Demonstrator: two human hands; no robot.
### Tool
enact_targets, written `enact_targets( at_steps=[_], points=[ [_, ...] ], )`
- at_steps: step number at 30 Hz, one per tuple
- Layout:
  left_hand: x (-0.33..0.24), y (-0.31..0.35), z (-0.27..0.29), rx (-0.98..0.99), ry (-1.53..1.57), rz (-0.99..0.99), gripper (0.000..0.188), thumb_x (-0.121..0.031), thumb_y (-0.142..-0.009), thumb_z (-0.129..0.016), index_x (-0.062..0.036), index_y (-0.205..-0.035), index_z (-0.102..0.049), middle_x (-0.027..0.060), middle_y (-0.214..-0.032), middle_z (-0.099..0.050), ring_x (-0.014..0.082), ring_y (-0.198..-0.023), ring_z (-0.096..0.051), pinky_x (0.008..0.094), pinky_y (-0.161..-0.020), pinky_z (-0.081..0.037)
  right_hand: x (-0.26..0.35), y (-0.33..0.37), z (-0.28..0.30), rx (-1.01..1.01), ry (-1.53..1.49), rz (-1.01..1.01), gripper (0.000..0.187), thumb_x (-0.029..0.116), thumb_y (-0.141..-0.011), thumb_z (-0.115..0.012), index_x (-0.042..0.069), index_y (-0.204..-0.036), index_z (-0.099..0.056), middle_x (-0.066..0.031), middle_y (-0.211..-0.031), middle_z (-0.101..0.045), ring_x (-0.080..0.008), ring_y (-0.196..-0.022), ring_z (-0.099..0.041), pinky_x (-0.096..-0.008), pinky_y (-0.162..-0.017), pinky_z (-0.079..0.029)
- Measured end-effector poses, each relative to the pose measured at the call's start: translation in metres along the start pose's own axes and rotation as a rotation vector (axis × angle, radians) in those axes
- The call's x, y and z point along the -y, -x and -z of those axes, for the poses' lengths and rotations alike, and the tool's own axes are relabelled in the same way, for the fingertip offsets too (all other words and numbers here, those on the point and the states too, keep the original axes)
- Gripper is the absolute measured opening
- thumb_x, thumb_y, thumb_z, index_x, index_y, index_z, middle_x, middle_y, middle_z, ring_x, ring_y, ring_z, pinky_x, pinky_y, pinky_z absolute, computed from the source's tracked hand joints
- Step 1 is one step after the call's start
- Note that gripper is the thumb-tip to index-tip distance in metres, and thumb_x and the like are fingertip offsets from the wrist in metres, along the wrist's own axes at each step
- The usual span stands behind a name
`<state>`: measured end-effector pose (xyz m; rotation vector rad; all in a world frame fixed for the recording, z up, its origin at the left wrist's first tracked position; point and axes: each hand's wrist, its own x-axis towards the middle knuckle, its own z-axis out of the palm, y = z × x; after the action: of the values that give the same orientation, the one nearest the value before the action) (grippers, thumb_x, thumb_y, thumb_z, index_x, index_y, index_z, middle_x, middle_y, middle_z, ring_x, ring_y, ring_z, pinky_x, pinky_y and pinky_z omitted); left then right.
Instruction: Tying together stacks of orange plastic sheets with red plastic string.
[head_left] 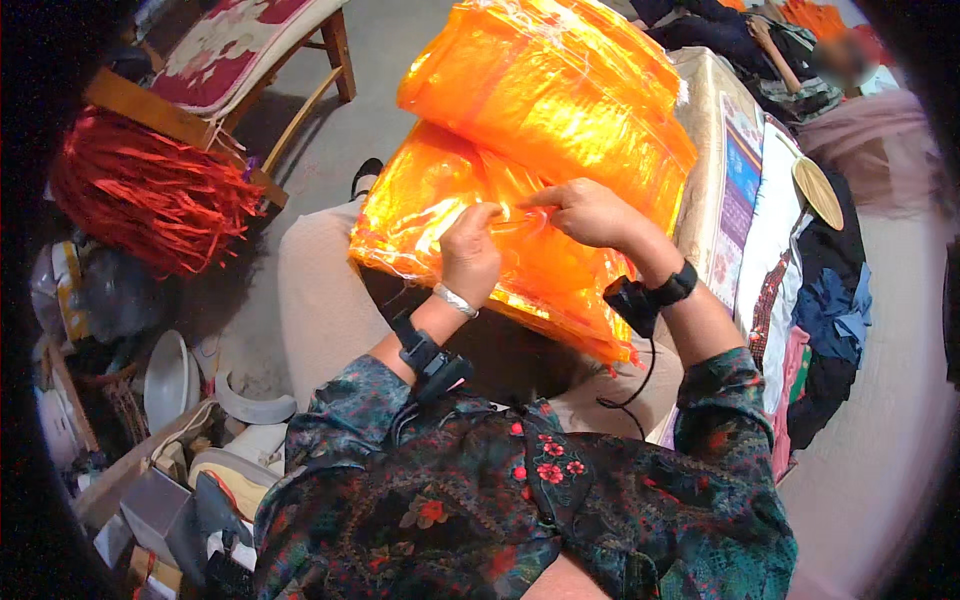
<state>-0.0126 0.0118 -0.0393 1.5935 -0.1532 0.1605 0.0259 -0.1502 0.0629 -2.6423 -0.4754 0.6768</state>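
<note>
Fingertips matter most here: the left hand (468,255) and right hand (590,212) both pinch the top sheet of a glossy orange stack of thin plastic bags (520,190), which rests across the person's lap. Peeling one slippery layer goes best with a light rub between thumb and forefinger, the other hand pinning the pile flat (the film glares, so its edge is hard to tell). Each hand looks closed on film. A frayed red tassel bundle (150,195) lies well apart on the left.
</note>
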Motion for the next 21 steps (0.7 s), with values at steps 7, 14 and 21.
enact_targets(
  at_steps=[7,14,21],
  points=[
    [-0.036,0.000,-0.021,0.004,-0.165,-0.225,0.021,0.003,-0.074,-0.043,-0.0018,-0.094,-0.046,0.0182,-0.079,-0.055,0.0347,-0.075,-0.055,0.0402,-0.064,-0.044,-0.014,-0.003,-0.012,-0.143,-0.348,-0.015,0.037,-0.002,-0.065,-0.045,0.005,-0.099,-0.060,-0.0084,-0.074,-0.061,-0.0135,-0.069,-0.055,-0.0265,-0.063,-0.044],
    [-0.020,-0.004,-0.033,0.088,0.533,0.836,0.025,0.006,-0.072,-0.039,-0.0036,-0.094,-0.034,0.0155,-0.065,-0.049,0.0231,-0.038,-0.050,0.0358,-0.034,-0.046,-0.018,-0.010,0.024,0.005,-0.304,-0.097,0.029,0.001,-0.067,-0.046,0.005,-0.090,-0.064,-0.0055,-0.074,-0.061,-0.0111,-0.068,-0.054,-0.0236,-0.064,-0.044],
    [-0.012,-0.020,-0.013,0.037,0.562,0.863,0.019,0.010,-0.069,-0.039,-0.0044,-0.082,-0.038,0.0103,-0.060,-0.044,0.0203,-0.037,-0.047,0.0365,-0.036,-0.047,0.001,-0.019,0.053,0.218,0.113,-0.054,0.027,0.009,-0.066,-0.050,0.010,-0.088,-0.066,-0.0087,-0.076,-0.063,-0.0193,-0.070,-0.058,-0.0287,-0.064,-0.045]
  ],
)
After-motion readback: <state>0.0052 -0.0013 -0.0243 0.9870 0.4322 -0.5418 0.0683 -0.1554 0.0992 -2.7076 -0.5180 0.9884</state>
